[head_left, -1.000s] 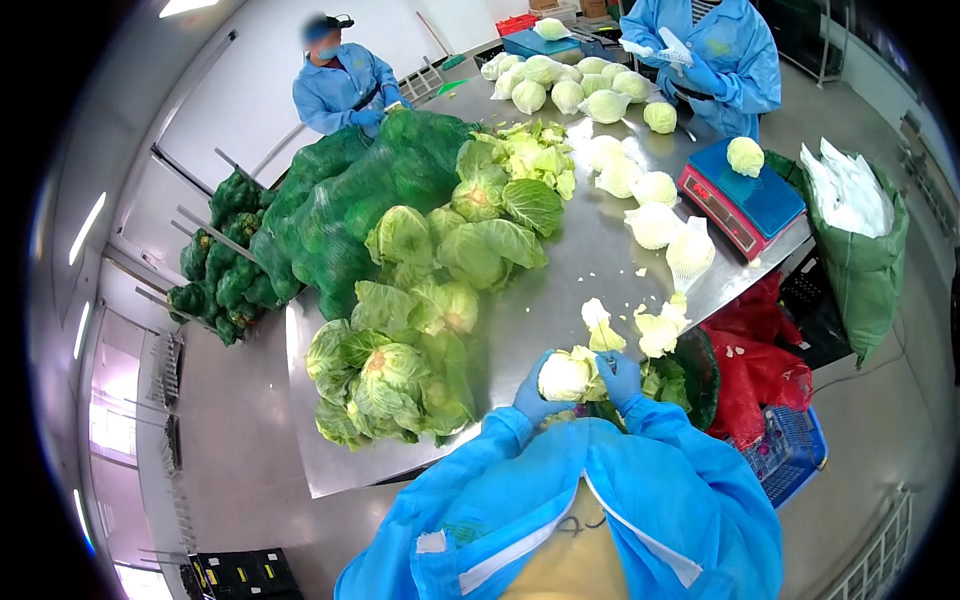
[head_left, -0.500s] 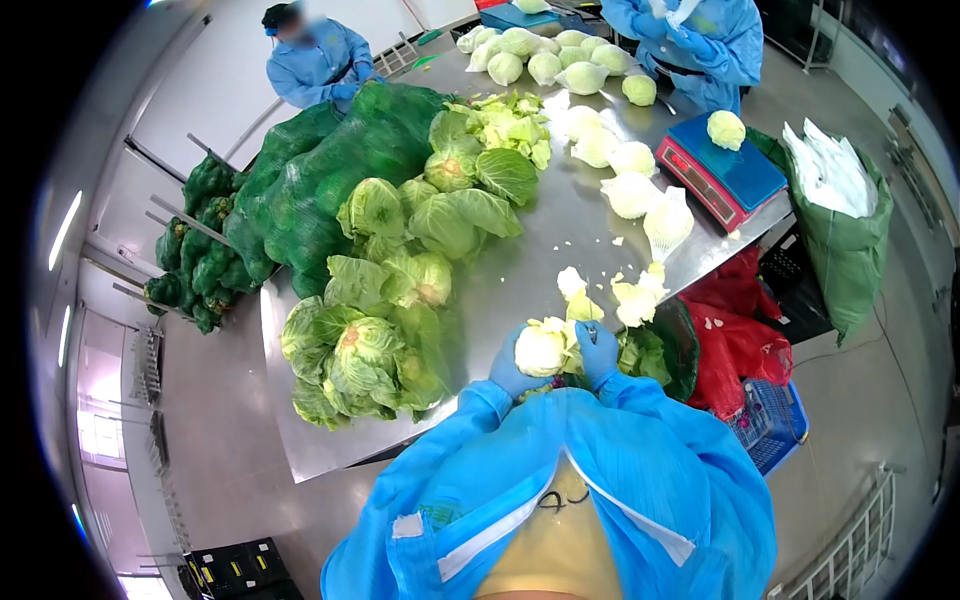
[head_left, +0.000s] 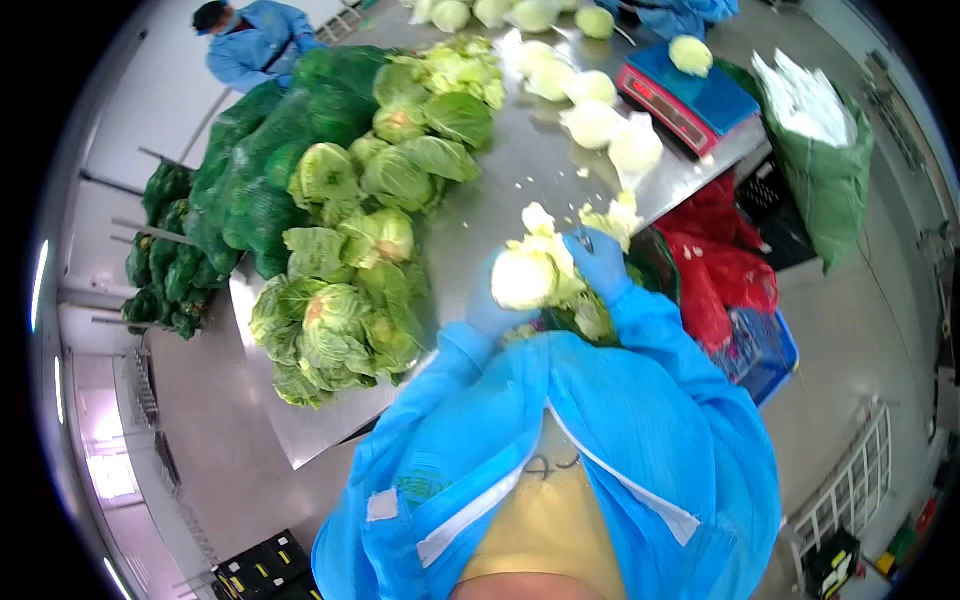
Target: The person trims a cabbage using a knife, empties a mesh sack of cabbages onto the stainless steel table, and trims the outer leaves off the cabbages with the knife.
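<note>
A pale, trimmed cabbage (head_left: 525, 278) is cradled in my left hand (head_left: 490, 300), whose gloved fingers wrap its left side and underside. Against the cabbage's right side, my right hand (head_left: 598, 262) is closed, with a small dark detail at its fingers that I cannot identify. Cut pale leaf pieces (head_left: 615, 218) lie on the table just beyond both hands. Untrimmed green cabbages (head_left: 340, 325) are heaped on the left, with loose outer leaves around them. Below the right hand, green leaves (head_left: 592, 318) show beside the table edge.
The steel table (head_left: 480, 205) carries several net-wrapped cabbages (head_left: 590, 122) and a red-and-blue scale (head_left: 690, 95) with a cabbage on it. Green net sacks (head_left: 290, 150) stand left. Red net bags (head_left: 715, 260), a blue crate (head_left: 765, 350) and a green sack (head_left: 820, 170) are right. Two co-workers stand across.
The view has tipped down, so the table's far end has slid upward. My right hand has shifted slightly away from the cabbage's front, and the cabbage's right side shows more loosened leaf.
</note>
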A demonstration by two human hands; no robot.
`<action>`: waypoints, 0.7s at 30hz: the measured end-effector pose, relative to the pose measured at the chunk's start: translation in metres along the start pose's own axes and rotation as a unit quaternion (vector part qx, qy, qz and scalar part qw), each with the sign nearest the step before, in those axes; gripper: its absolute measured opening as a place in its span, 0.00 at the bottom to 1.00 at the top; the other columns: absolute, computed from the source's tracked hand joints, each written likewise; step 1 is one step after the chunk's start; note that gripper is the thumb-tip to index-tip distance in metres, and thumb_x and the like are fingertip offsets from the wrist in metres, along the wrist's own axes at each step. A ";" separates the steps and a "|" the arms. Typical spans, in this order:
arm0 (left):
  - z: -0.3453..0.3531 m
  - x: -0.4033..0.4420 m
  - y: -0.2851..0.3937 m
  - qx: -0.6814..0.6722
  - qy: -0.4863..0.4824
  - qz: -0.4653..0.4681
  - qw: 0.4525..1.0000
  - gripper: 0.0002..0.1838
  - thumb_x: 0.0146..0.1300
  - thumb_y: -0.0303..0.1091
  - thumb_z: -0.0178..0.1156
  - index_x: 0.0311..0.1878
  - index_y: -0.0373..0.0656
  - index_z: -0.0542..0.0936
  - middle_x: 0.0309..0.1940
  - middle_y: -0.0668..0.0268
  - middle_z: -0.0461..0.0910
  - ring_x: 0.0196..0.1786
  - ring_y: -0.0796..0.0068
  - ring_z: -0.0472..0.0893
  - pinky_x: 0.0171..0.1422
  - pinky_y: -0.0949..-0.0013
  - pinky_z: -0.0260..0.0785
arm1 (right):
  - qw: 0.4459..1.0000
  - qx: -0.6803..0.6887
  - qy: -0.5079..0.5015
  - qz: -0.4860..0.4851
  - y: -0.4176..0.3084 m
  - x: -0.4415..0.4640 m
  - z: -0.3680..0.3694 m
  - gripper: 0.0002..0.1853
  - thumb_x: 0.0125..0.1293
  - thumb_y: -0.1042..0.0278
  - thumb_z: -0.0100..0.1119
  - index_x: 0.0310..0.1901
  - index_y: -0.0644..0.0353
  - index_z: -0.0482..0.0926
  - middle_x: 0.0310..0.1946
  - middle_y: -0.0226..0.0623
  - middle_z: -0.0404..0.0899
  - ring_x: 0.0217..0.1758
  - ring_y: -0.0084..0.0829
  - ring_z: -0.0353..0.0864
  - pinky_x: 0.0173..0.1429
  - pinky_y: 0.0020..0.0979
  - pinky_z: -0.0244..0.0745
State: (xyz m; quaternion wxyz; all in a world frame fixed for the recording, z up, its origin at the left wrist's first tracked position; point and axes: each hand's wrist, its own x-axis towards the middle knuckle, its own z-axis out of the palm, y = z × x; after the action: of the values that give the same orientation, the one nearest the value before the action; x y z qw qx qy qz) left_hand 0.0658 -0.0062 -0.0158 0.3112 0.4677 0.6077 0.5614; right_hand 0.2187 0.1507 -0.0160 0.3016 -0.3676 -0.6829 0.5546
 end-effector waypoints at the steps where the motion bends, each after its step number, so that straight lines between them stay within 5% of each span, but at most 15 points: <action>1: 0.001 0.003 -0.002 -0.025 0.001 0.009 1.000 0.54 0.31 0.38 0.79 0.64 0.40 0.59 0.59 0.58 0.66 0.62 0.64 0.67 0.66 0.61 0.62 | 0.999 0.027 0.002 0.018 0.002 0.004 -0.002 0.18 0.58 0.56 0.62 0.37 0.66 0.79 0.21 0.35 0.74 0.24 0.24 0.69 0.30 0.31 0.67; 8: 0.011 0.006 0.028 -0.088 -0.003 -0.016 0.996 0.52 0.34 0.31 0.78 0.64 0.42 0.57 0.59 0.58 0.66 0.60 0.63 0.70 0.62 0.60 0.68 | 0.997 0.070 0.006 0.028 -0.011 0.011 -0.007 0.17 0.58 0.57 0.63 0.29 0.66 0.77 0.19 0.27 0.70 0.23 0.20 0.65 0.29 0.28 0.63; 14: 0.006 0.003 0.034 -0.159 -0.008 -0.061 0.985 0.51 0.33 0.26 0.76 0.65 0.42 0.59 0.57 0.58 0.69 0.60 0.63 0.71 0.63 0.60 0.67 | 0.964 0.250 -0.016 0.091 -0.023 0.009 -0.005 0.14 0.59 0.59 0.63 0.24 0.59 0.73 0.17 0.21 0.66 0.20 0.15 0.61 0.25 0.22 0.56; 18: 0.002 0.003 0.038 -0.226 -0.019 -0.103 0.969 0.47 0.37 0.29 0.74 0.63 0.40 0.60 0.59 0.58 0.67 0.58 0.64 0.72 0.61 0.61 0.69 | 0.959 0.269 -0.011 0.085 -0.026 0.011 -0.002 0.11 0.59 0.61 0.63 0.28 0.59 0.76 0.19 0.22 0.70 0.21 0.15 0.65 0.26 0.21 0.59; 21: -0.008 -0.002 0.027 -0.372 -0.038 -0.157 0.914 0.48 0.39 0.36 0.74 0.65 0.42 0.59 0.61 0.57 0.65 0.59 0.61 0.71 0.62 0.58 0.68 | 0.885 0.434 -0.011 0.167 -0.032 0.010 -0.006 0.10 0.59 0.63 0.62 0.35 0.62 0.79 0.27 0.28 0.78 0.26 0.20 0.74 0.32 0.22 0.68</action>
State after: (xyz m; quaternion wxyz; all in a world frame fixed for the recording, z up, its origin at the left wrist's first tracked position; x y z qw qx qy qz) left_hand 0.0652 -0.0135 0.0118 0.5696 0.2372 0.4081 0.6729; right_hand 0.2128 0.1590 0.0161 0.3262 -0.3024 -0.3053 0.8420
